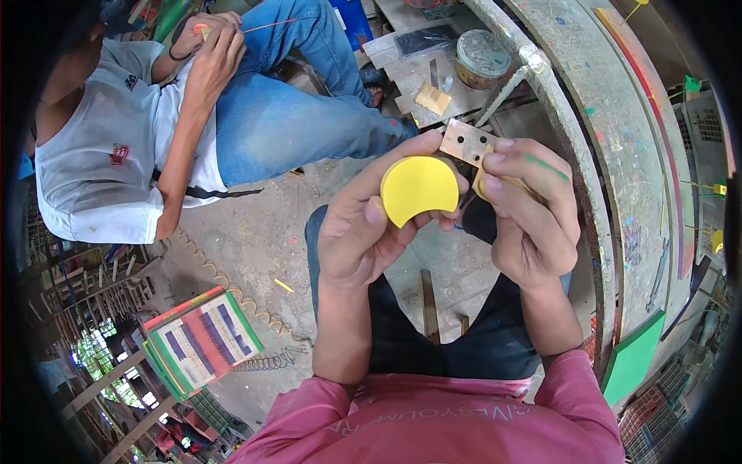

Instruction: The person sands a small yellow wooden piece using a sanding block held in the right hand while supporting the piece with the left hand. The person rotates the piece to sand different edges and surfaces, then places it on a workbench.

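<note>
Left hand (348, 236): closed around a yellow disc, thumb on its near side.
Yellow disc (417, 188): held above the lap, its lower right edge notched by a concave curve.
Right hand (537, 220): clasped on a pale plate (461, 142) pierced by dark round holes, held just beside the disc.
Beyond: a stained tub (482, 60) placed near a ridged tan block (433, 99).
Far left: a co-worker (100, 162), seated.

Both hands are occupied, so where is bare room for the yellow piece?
Floor lies bare between the co-worker's jeans and the yellow coiled hose; the grey bench is mostly bare between the metal rail and red strip. Crowded: the low platform, with bucket and block.
</note>
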The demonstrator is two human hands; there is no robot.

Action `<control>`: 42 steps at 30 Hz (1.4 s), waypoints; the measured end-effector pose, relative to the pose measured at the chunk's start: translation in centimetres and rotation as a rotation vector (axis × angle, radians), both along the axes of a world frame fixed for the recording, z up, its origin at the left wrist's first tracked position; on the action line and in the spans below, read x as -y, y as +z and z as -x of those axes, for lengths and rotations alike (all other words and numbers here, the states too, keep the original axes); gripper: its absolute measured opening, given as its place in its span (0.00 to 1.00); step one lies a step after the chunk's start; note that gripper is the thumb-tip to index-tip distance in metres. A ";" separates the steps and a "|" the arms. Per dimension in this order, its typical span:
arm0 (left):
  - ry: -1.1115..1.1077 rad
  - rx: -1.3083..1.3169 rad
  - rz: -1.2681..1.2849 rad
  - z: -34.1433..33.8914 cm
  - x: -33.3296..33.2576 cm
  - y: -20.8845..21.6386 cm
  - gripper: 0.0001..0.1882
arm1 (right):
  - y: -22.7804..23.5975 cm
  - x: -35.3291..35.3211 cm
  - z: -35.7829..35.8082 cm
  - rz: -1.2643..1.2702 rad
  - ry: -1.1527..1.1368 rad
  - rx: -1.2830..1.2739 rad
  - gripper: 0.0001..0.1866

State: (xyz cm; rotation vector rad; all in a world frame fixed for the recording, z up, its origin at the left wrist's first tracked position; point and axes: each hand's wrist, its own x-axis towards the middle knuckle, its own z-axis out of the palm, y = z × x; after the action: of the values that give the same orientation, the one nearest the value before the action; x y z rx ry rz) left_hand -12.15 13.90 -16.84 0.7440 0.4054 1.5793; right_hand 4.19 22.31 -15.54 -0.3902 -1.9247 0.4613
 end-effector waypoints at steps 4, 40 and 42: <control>0.006 -0.068 0.026 0.2 0.1 0.0 0.33 | -0.2 -0.3 0.2 0.073 0.043 -0.111 0.15; 0.460 -0.172 0.206 -5.6 11.4 22.5 0.18 | 20.7 12.4 -3.2 0.758 0.447 -0.222 0.13; 0.503 -0.188 0.192 -6.1 11.8 22.6 0.17 | 21.7 12.8 -3.8 0.656 0.400 -0.121 0.14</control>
State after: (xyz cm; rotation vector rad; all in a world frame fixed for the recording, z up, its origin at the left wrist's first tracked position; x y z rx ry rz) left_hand -6.03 2.08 5.74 0.6738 0.9255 1.9066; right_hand 7.96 9.52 6.13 -0.3789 -1.6948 1.3615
